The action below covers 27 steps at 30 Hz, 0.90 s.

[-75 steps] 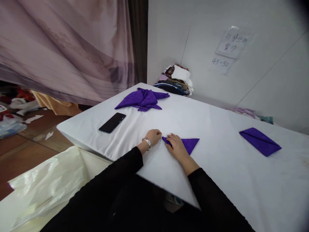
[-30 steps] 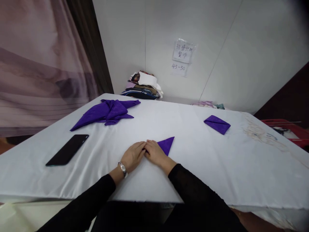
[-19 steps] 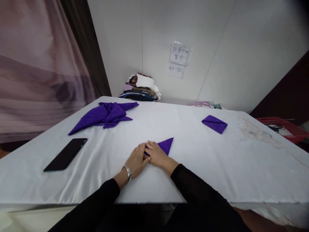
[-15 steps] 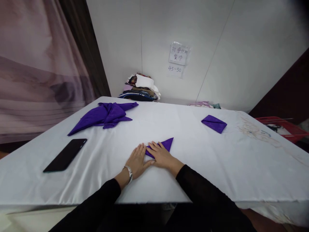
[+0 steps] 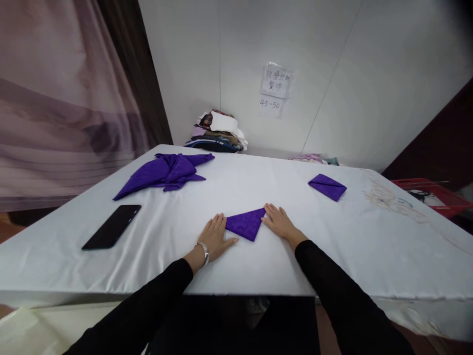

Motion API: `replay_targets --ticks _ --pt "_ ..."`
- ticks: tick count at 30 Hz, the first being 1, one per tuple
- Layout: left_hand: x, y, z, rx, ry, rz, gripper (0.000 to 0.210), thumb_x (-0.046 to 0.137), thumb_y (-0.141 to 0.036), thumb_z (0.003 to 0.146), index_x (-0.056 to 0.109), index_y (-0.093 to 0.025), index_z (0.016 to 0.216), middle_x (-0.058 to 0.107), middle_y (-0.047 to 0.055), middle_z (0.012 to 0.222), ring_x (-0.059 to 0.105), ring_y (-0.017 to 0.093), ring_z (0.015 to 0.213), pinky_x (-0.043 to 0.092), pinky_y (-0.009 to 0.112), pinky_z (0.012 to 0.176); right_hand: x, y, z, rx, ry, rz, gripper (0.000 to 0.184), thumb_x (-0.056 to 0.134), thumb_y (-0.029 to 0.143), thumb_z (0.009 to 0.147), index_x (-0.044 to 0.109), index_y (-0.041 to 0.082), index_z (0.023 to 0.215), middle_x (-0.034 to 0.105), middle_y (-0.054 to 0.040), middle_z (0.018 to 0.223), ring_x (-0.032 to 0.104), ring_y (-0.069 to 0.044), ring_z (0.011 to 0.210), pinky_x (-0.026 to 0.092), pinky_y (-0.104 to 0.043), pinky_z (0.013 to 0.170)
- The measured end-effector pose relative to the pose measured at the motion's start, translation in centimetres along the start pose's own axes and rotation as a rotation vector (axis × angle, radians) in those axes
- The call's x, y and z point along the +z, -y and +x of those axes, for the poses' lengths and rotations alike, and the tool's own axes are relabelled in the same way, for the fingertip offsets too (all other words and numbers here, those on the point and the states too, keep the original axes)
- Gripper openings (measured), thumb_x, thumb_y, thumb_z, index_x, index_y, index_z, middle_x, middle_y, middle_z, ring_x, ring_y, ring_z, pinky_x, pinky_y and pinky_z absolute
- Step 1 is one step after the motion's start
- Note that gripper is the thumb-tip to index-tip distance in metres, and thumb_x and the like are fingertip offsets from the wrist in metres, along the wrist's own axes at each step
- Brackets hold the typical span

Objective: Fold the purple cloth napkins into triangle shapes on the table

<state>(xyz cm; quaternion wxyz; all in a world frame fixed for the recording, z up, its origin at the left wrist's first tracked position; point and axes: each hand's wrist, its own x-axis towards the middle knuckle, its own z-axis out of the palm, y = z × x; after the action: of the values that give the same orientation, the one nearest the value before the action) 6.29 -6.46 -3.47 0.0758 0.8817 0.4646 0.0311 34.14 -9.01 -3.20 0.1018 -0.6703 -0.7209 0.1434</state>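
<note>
A folded purple napkin (image 5: 245,224) lies flat near the front of the table, between my two hands. My left hand (image 5: 215,237) rests flat with its fingers at the napkin's left end, and a silver bracelet circles that wrist. At the upper right corner of the cloth, the fingers of my right hand (image 5: 279,221) lie stretched out, partly covering the tip. Neither hand grips anything. Farther right is a second folded purple napkin (image 5: 327,187), and a loose heap of purple napkins (image 5: 166,171) lies at the back left.
A dark tablet or phone (image 5: 111,227) lies left on the white-covered table (image 5: 266,268). Folded clothes (image 5: 218,132) are piled behind the far edge. Handwritten paper signs (image 5: 274,88) hang on the wall. A red basket (image 5: 436,195) stands beyond the right edge.
My right hand has slid right, from the napkin's middle to its right corner, uncovering the cloth. My left hand stays at the left end. The view has shifted slightly.
</note>
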Motion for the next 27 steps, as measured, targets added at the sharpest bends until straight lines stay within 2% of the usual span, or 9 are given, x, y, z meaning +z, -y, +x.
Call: replay_targets --ticks 4,6,8,11,13,17,21,25,27 --pt "-1.7 -0.2 0.8 -0.02 -0.005 -0.026 0.063 0.026 -0.058 0.087 0.05 -0.012 0.125 0.043 0.015 0.138 0.032 0.028 0.131 0.022 0.045 0.105 0.0 -0.9 -1.1 0.18 -0.175 0.231 0.056 0.037 0.045 0.088 0.042 0.015 0.134 0.035 -0.0103 0.144 0.026 -0.022 0.134 0.015 -0.041 0.11" --pt "-2.7 -0.3 1.3 -0.006 -0.035 -0.012 0.051 0.024 -0.048 0.091 0.062 -0.017 0.105 0.059 0.012 0.12 0.047 0.025 0.117 0.029 0.043 0.099 0.4 -0.3 -2.0 0.247 -0.308 0.438 0.05 0.043 0.042 0.085 0.05 0.016 0.128 0.048 -0.0107 0.135 0.043 -0.022 0.123 0.029 -0.04 0.105" --pt "-3.5 -0.3 1.8 0.01 -0.06 0.023 0.047 0.026 -0.041 0.092 0.065 -0.017 0.087 0.066 0.01 0.099 0.057 0.023 0.101 0.035 0.04 0.092 1.1 1.2 -2.9 0.273 -0.371 0.665 0.046 0.048 0.037 0.082 0.055 0.015 0.122 0.06 -0.011 0.119 0.057 -0.022 0.104 0.043 -0.04 0.093" --pt "-3.8 0.0 2.7 0.042 -0.093 0.059 0.036 0.037 -0.038 0.088 0.065 -0.016 0.082 0.065 0.011 0.091 0.058 0.024 0.093 0.039 0.037 0.085 1.8 3.9 -3.8 0.313 -0.281 1.037 0.054 0.056 0.031 0.077 0.048 0.011 0.126 0.066 -0.0084 0.091 0.063 -0.017 0.071 0.053 -0.034 0.065" --pt "-3.5 0.6 3.6 0.06 -0.092 0.017 0.03 0.043 -0.038 0.084 0.064 -0.017 0.086 0.064 0.01 0.095 0.058 0.024 0.093 0.04 0.035 0.082 1.9 5.4 -4.0 0.365 -0.216 1.292 0.064 0.063 0.029 0.072 0.043 0.01 0.129 0.065 -0.0057 0.085 0.063 -0.015 0.065 0.053 -0.029 0.058" --pt "-3.1 1.7 5.1 -0.021 0.01 -0.204 0.032 0.047 -0.038 0.078 0.061 -0.017 0.099 0.065 0.009 0.1 0.061 0.023 0.089 0.042 0.033 0.076 1.2 6.7 -3.8 0.412 -0.125 1.607 0.082 0.073 0.023 0.064 0.033 0.006 0.133 0.066 -0.0059 0.083 0.064 -0.015 0.066 0.053 -0.029 0.06" --pt "-3.3 1.6 5.3 -0.051 0.197 -0.308 0.022 0.051 -0.04 0.072 0.057 -0.02 0.073 0.065 0.003 0.069 0.061 0.022 0.07 0.04 0.03 0.062 1.1 6.9 -3.4 0.435 -0.048 1.73 0.086 0.075 0.022 0.061 0.031 0.007 0.133 0.067 -0.008 0.09 0.066 -0.017 0.072 0.055 -0.032 0.067" --pt "-2.9 1.2 4.6 -0.065 0.161 -0.343 0.018 0.052 -0.037 0.067 0.045 -0.022 0.059 0.055 -0.002 0.053 0.056 0.021 0.059 0.035 0.029 0.056 1.7 7.3 -2.6 0.413 -0.024 1.81 0.095 0.078 0.02 0.056 0.027 0.01 0.136 0.066 -0.0082 0.097 0.066 -0.018 0.074 0.055 -0.033 0.067" --pt "-2.3 1.4 4.2 -0.092 0.141 -0.46 0.019 0.053 -0.038 0.065 0.043 -0.023 0.058 0.053 -0.003 0.05 0.055 0.02 0.056 0.037 0.03 0.055 2.2 7.6 -2.2 0.401 -0.049 1.849 0.098 0.077 0.017 0.054 0.024 0.011 0.137 0.066 -0.0067 0.093 0.066 -0.017 0.071 0.054 -0.033 0.067"
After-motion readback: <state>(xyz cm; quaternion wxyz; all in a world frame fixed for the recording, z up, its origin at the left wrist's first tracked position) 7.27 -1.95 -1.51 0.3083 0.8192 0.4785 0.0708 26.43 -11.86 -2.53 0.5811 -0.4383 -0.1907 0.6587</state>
